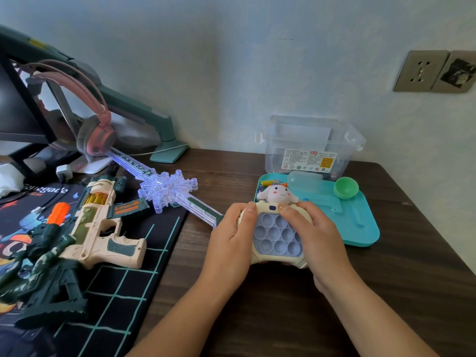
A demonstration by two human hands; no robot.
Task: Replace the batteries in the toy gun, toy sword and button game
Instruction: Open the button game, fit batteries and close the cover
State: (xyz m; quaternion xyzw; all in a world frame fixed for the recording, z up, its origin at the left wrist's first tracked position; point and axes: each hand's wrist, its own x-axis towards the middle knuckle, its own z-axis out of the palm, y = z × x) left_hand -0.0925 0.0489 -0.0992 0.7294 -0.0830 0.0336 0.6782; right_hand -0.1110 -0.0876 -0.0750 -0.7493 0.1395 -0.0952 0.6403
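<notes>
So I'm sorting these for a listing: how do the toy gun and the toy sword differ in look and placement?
The toy sword is clear plastic, lit blue-white; the toy gun is opaque beige and dark green with orange accents. The toy gun lies on the black desk mat; the toy sword lies mostly on bare wooden desk. Both lie flat.

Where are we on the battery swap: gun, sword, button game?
Looks done: the toy sword glows, so it probably has working batteries. In hand: the button game, face up, gripped by left hand and right hand; its back is hidden. Left or unclear: the toy gun lies on the mat, state unknowable. Loose batteries sit in the teal tray.
</notes>
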